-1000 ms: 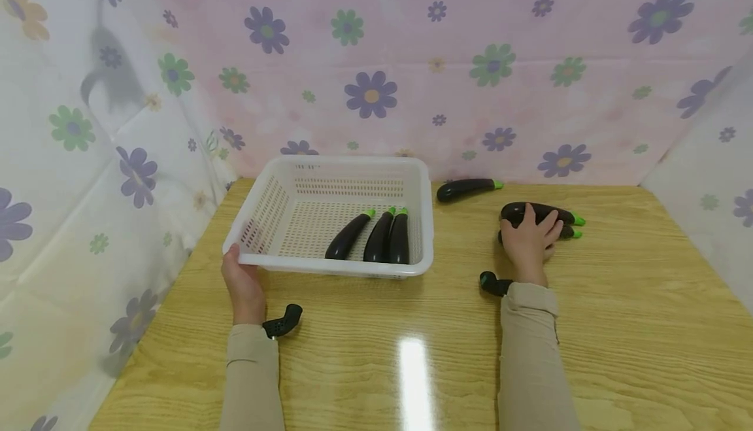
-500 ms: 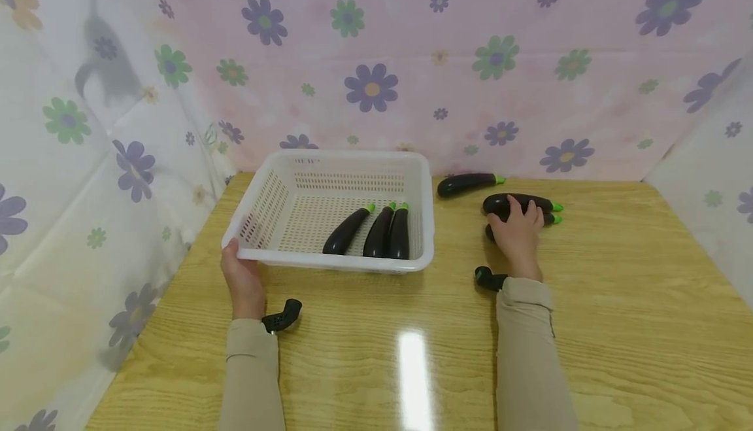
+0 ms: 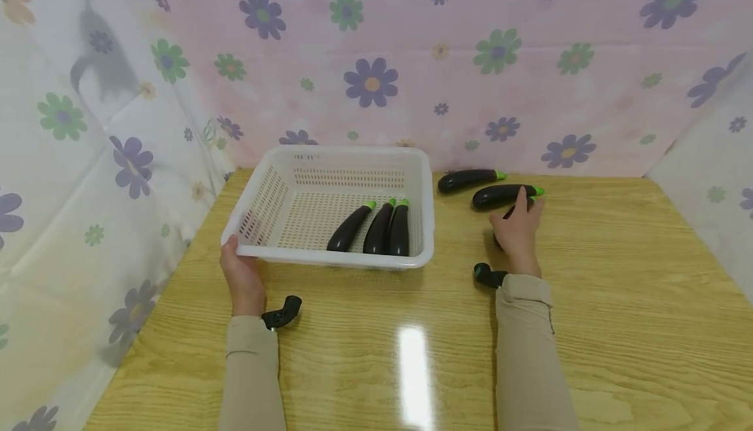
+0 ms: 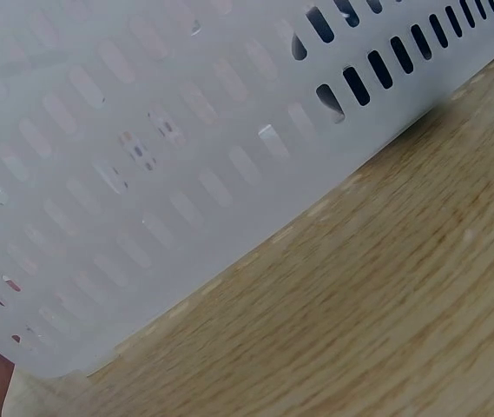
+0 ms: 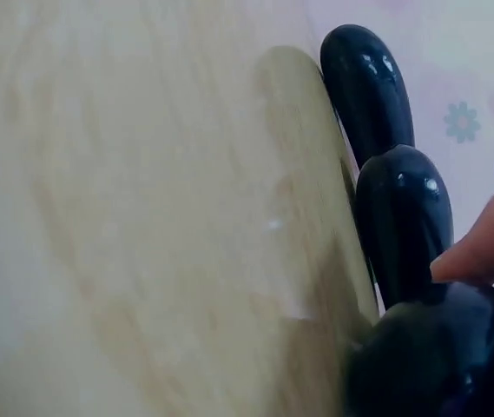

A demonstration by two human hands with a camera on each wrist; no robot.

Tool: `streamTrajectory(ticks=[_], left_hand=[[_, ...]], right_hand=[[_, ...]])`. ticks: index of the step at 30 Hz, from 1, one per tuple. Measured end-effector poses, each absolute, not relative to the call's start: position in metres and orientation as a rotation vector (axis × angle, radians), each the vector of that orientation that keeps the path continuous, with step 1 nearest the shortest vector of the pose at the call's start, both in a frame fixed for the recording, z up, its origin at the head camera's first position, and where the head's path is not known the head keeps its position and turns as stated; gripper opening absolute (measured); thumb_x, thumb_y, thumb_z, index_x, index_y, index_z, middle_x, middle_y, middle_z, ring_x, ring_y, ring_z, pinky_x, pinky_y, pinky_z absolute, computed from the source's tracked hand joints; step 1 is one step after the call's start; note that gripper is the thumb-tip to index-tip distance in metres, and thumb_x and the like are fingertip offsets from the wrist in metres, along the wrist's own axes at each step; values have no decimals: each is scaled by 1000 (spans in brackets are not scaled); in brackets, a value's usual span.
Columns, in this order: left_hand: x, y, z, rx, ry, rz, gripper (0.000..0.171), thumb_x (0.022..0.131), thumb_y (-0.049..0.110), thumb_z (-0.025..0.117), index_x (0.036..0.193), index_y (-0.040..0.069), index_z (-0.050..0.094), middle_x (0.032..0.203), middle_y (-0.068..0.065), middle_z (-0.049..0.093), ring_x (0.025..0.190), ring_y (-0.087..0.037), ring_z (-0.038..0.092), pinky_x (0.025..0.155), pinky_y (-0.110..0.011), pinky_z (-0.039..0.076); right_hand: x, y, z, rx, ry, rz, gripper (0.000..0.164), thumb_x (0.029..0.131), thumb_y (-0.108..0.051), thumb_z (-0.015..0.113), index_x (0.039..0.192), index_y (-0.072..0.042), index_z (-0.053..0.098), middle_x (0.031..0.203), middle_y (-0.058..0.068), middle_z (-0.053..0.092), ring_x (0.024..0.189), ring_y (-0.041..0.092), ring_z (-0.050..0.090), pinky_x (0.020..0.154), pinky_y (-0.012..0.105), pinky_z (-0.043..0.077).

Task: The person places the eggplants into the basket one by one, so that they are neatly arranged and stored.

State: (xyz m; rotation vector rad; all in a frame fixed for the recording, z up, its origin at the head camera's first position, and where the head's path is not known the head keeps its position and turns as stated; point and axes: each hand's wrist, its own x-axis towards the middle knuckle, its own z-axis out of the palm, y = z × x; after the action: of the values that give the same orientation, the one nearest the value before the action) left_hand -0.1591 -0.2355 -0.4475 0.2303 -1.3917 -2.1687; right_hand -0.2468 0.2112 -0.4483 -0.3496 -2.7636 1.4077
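Observation:
At the basket's near left corner, my left hand [image 3: 243, 280] grips the rim of the white plastic basket [image 3: 329, 259], thumb on top. Three dark eggplants lie inside, towards the right: one eggplant [image 3: 350, 228] leans apart from two side by side. On the table to the right, my right hand [image 3: 519, 235] grips an eggplant [image 5: 438, 356] from above, mostly hidden under the fingers in the head view. Just behind it lies another eggplant [image 3: 500, 196], and further back a third eggplant [image 3: 467, 180]. In the left wrist view the basket's slotted wall [image 4: 186, 174] fills the upper left.
The wooden table [image 3: 353, 352] carries a bright light reflection near its front. Flower-patterned cloth [image 3: 423, 45] rises directly behind the table and along both sides. A black wrist camera [image 3: 284, 313] sits on the left wrist and another wrist camera [image 3: 488, 276] on the right.
Two eggplants beneath my right hand have slid left and back. The rear one now lies free of the hand, near the back eggplant; the hand keeps the nearer one. The left hand stays on the basket.

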Motion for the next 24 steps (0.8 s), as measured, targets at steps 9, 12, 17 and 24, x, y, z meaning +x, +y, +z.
streamTrajectory(ticks=[9,12,17,24], left_hand=[[-161,-236,-447,215,-1411,-2165,42,92,29,35,128,12,46,131,-6,43,120,-22,38,98,-33,25],[-161,-237,-447,214,-1415,-2159,42,92,29,35,128,12,46,131,-6,44,120,-23,39,98,-34,25],[-161,-237,-447,222,-1412,-2157,42,92,29,33,129,11,46,131,-8,43,120,-23,38,99,-35,25],[-161,-237,-449,234,-1401,-2162,41,92,28,34,128,12,46,131,-7,43,120,-21,39,98,-33,25]], right_hand=[[-247,216,-441,-506,-2586,1579,77,87,-20,43,142,-11,-10,145,17,-14,132,33,0,103,47,17],[-249,216,-439,-561,-2486,1648,76,85,-20,42,143,-12,-7,147,11,-7,133,25,4,105,39,16],[-250,213,-436,-632,-2365,1682,71,86,-22,42,144,-14,1,148,6,3,133,18,10,105,32,17],[-245,211,-424,-622,-2255,1753,65,87,-26,38,141,-39,5,148,-8,7,131,14,16,102,33,22]])
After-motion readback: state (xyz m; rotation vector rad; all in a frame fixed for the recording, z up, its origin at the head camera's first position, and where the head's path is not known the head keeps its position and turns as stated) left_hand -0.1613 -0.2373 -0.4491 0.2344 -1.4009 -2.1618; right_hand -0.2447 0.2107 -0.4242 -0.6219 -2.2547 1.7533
